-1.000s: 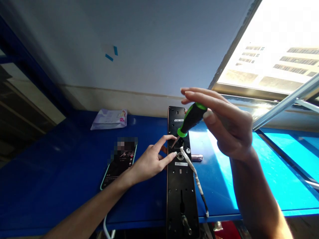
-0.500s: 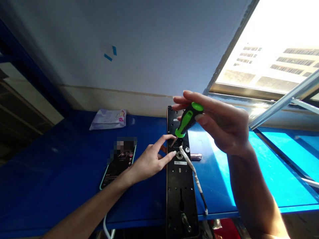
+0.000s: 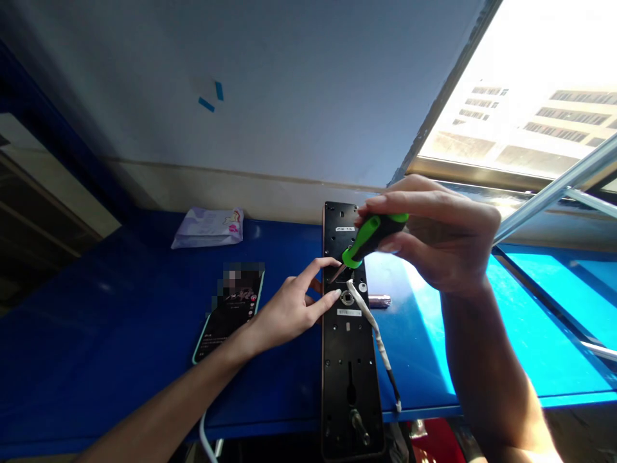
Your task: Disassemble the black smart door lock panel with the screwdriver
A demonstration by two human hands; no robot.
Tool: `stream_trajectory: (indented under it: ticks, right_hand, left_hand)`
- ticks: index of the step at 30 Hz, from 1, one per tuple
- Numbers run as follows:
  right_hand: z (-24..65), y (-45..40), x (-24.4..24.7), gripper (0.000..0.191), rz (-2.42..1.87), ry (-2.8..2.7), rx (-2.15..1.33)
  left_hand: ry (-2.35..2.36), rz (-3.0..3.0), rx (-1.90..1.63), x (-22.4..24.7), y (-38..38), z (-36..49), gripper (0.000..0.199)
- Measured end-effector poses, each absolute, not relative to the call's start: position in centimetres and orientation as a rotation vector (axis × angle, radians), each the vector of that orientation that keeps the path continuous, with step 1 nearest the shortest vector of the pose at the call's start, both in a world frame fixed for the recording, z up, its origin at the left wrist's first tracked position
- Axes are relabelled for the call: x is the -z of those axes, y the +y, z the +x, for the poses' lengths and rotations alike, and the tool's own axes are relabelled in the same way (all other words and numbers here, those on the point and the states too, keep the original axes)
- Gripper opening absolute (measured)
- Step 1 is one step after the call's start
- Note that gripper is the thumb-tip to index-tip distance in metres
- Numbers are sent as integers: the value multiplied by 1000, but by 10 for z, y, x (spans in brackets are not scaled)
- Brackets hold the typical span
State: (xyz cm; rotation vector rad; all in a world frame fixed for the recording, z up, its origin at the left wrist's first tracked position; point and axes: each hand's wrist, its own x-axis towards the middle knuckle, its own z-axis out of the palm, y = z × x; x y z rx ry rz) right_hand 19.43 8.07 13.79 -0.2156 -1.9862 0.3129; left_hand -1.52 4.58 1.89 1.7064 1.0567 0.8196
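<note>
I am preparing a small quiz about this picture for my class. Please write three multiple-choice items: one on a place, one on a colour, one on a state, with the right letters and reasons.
1. Where does the phone lie?
A. on the black plate
B. on the blue table, left of the black plate
C. on the window sill

2. What colours has the screwdriver handle?
A. red and yellow
B. all white
C. green and black

3. What does the right hand do?
A. grips the screwdriver
B. lies flat on the table
C. holds the phone

Answers:
1 B: the phone rests on the blue table, left of the black plate.
2 C: the handle shows bright green with black.
3 A: its fingers close around the handle, the tip pointing down at the plate beside the left hand.
</note>
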Motion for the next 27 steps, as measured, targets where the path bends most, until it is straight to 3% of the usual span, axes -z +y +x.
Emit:
stream_trajectory:
  ticks: [3, 9, 15, 17, 21, 27]
  right_hand:
    - [195, 79, -140, 42, -276, -1954, -139]
    - [195, 73, -140, 45, -295, -2035, -518]
    - [195, 80, -138, 42, -265, -1942, -119]
    - [195, 77, -139, 36, -310, -1999, -275]
    - [194, 76, -138, 43, -238, -2033, -501]
    - [194, 81, -138, 36, -203, -1915, -101]
  left_hand:
    - [1060, 1718, -821, -19, 45, -15, 52]
    - [1048, 1694, -794, -21, 44, -13, 49]
    - [1069, 1711, -800, -20, 45, -13, 48]
    - [1058, 1701, -785, -20, 45, -13, 48]
    - [1040, 1690, -784, -20, 45, -14, 49]
    - [1073, 1739, -795, -18, 45, -14, 50]
